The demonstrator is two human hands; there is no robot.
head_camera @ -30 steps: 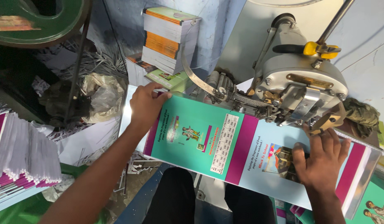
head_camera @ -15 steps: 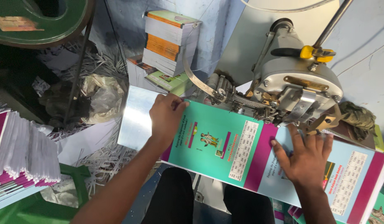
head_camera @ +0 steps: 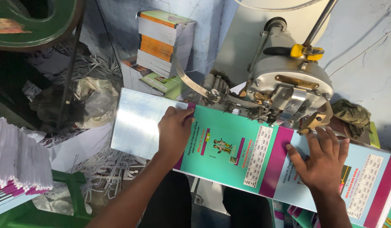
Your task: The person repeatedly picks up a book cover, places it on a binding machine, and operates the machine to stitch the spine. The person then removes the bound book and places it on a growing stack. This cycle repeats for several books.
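While under the machine [head_camera: 288, 90], teal-and-magenta cover [head_camera: 229, 152], both hands [head_camera: 175, 131] flat.

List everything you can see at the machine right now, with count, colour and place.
Printed cover sheet: one long strip, teal, magenta and pale blue, flat under the machine head.
Stitching machine: one, grey metal with a yellow clamp, upper right.
Book stack: one, white edges with orange bands, against the back wall.
Loose booklets: a few, green, below that stack.
Paper trimmings: many, white, on the floor at left.
Folded sheets: one pile, white and magenta, far left.
Left hand: flat on the sheet's left part.
Right hand: flat on its right part.
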